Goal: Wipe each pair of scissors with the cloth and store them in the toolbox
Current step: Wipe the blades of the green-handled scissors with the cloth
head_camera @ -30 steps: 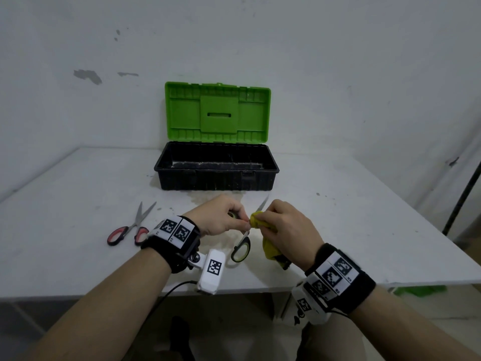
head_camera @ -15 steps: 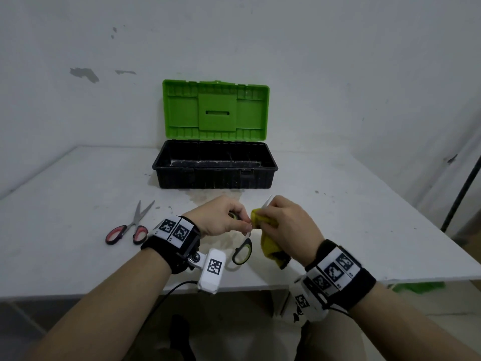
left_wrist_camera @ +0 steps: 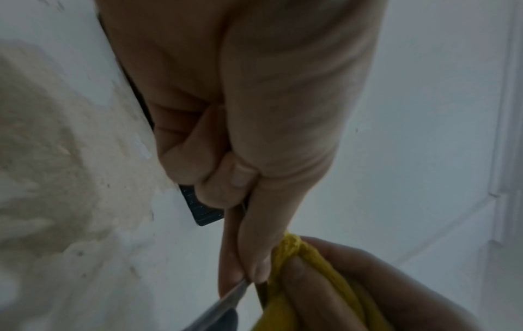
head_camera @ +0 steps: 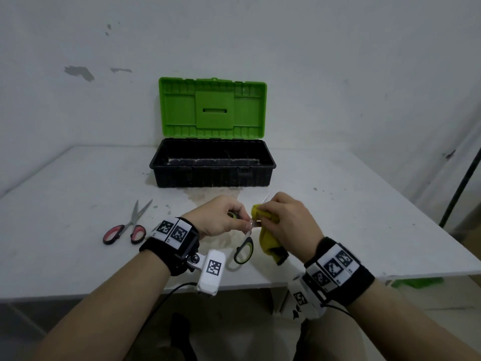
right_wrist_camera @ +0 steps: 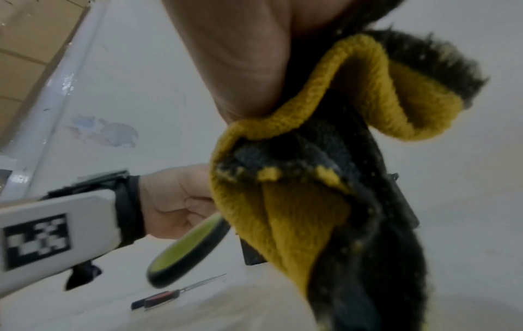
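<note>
**Wiping the green scissors over the table**

Head: we see the left hand [head_camera: 221, 220] pinching the green scissors [head_camera: 244, 250] near the pivot, one handle loop hanging free. The right hand [head_camera: 289, 220] is curled round the cloth [head_camera: 268, 242], folded over the blade. The toolbox [head_camera: 212, 175] stands open behind; the red scissors [head_camera: 125, 229] lie left on the table [head_camera: 364, 217].

Left wrist: thumb and forefinger clamp the blade, the cloth touching them.

Right wrist: the cloth hangs bunched from the fist.

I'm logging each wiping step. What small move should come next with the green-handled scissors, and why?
Probably slide the yellow cloth along the blade: the right hand pinches it there, the left hand holds the green-handled scissors, and the toolbox looks empty.
</note>
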A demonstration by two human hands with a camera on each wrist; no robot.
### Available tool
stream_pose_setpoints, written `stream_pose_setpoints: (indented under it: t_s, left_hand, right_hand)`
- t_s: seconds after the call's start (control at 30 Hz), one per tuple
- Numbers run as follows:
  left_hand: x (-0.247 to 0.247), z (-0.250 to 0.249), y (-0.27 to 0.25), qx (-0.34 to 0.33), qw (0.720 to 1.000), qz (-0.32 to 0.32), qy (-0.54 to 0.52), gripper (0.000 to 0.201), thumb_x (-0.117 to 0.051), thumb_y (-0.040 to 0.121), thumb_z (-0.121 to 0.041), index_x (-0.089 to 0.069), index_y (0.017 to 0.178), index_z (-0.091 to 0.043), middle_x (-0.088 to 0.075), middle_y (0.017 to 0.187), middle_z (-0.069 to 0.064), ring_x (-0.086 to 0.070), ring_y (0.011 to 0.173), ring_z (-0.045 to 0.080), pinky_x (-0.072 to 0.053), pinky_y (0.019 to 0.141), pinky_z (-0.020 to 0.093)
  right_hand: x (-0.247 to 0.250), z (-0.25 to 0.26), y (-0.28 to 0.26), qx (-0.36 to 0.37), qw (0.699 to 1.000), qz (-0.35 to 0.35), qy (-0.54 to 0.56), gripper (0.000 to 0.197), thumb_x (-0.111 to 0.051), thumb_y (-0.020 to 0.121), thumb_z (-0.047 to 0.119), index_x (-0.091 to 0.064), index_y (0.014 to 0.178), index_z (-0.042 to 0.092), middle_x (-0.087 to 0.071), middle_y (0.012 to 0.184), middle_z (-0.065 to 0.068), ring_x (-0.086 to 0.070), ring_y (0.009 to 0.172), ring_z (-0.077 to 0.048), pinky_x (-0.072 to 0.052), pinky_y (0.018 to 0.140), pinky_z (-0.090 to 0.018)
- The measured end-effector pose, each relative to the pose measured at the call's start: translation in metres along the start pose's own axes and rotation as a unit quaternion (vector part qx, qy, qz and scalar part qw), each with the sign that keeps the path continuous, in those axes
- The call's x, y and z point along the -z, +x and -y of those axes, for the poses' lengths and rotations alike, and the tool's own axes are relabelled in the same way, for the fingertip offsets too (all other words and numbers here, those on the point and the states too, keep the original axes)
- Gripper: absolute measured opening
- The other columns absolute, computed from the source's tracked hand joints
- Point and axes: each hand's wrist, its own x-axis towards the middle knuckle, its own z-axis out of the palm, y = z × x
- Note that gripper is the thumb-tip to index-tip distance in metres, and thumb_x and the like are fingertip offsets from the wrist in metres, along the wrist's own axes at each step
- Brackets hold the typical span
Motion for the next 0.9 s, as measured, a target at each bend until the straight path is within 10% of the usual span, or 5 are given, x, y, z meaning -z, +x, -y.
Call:
stream_pose_setpoints:
  t_s: [0.17,0.4,0.7,0.9]
  left_hand:
    - [-0.002,0.003,0.000,0.005,1.000,-0.011,-0.008,0.006,-0.083,0.081,-0.022,-0.078,0.077,-0.022,-0.077,0.089,0.002,-0.069,0.090,0.022,-0.054,0.088,0.039]
    - [0.000,-0.001,0.001,0.000,1.000,-0.013,-0.013,0.007,-0.081,0.083,-0.018,-0.076,0.080,-0.015,-0.073,0.079,-0.007,-0.064,0.077,0.003,-0.049,0.075,0.020]
    - [-0.002,0.006,-0.001,0.007,0.999,-0.030,-0.015,0.007,-0.082,0.082,-0.020,-0.076,0.077,-0.022,-0.077,0.091,0.003,-0.070,0.095,0.026,-0.054,0.091,0.039]
    - [0.000,-0.001,-0.003,-0.004,1.000,-0.021,0.001,0.007,-0.080,0.084,-0.018,-0.076,0.078,-0.019,-0.074,0.082,-0.003,-0.066,0.081,0.007,-0.050,0.077,0.023]
  right_hand:
    - [0.014,-0.022,0.020,-0.081,0.994,-0.069,0.016,0.015,-0.063,0.089,0.027,-0.074,0.097,0.022,-0.056,0.091,0.003,-0.057,0.080,-0.018,-0.052,0.074,-0.036]
    - [0.005,0.007,-0.003,0.009,1.000,0.004,0.010,0.019,-0.062,0.089,0.031,-0.073,0.100,0.020,-0.056,0.091,0.002,-0.056,0.077,-0.015,-0.051,0.070,-0.032]
    - [0.014,-0.016,0.018,-0.065,0.995,-0.071,0.011,0.015,-0.064,0.088,0.027,-0.074,0.098,0.021,-0.057,0.092,0.002,-0.057,0.080,-0.017,-0.050,0.074,-0.032]
    - [-0.003,0.009,-0.006,0.005,1.000,0.012,0.009,0.017,-0.064,0.088,0.029,-0.073,0.100,0.021,-0.055,0.089,0.003,-0.056,0.076,-0.015,-0.051,0.068,-0.032]
